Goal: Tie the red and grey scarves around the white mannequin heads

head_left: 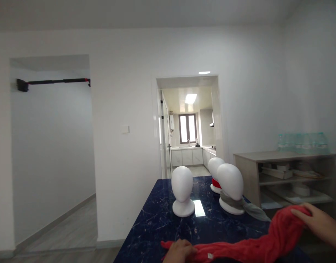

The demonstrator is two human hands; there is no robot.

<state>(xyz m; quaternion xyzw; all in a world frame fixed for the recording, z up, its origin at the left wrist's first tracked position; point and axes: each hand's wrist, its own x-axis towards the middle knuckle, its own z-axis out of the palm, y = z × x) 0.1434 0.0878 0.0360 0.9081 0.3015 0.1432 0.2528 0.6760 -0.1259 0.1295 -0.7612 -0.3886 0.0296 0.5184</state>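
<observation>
A red scarf (247,250) stretches along the near edge of the dark blue marbled table (157,215). My right hand (315,219) pinches one end and holds it raised at the right. Near the other end, my left hand (181,250) is closed over the cloth, low by the table. Beyond the scarf stands a bare white mannequin head (182,186). To its right, a second white head (231,182) has a grey scarf (233,202) round its neck, one end trailing right. Partly hidden behind it, a third head (213,167) wears a red cloth (216,183) at the neck.
At the right, a wooden shelf unit (282,156) holds boxes and papers, with several water bottles (301,142) on top. Past the table, a doorway opens into a kitchen (186,157). A black and red pole (58,81) spans the alcove on the left.
</observation>
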